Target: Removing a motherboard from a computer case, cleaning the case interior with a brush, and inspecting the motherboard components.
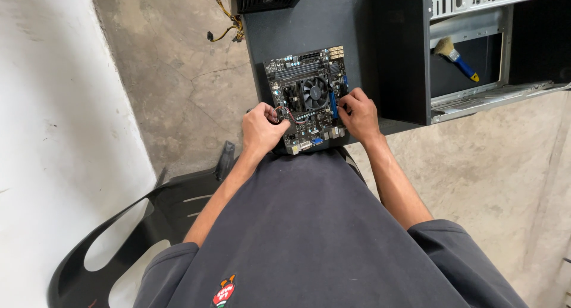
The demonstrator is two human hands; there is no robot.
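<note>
A dark computer motherboard [300, 76] with a black cooling fan [314, 91] lies on a flat black panel [315, 22]. My left hand [262, 128] rests on the board's near left corner, fingers curled at a thin red and black wire. On the right edge my right hand [358, 112] has its fingertips pressed at the blue slots beside the fan. Whether either hand pinches a small part is hidden by the fingers.
An open black computer case [410, 58] lies to the right, with a blue-handled brush [455, 55] inside it. A black box with yellow cables [229, 22] sits at the top. A black plastic chair [148, 213] stands at lower left. The floor is bare concrete.
</note>
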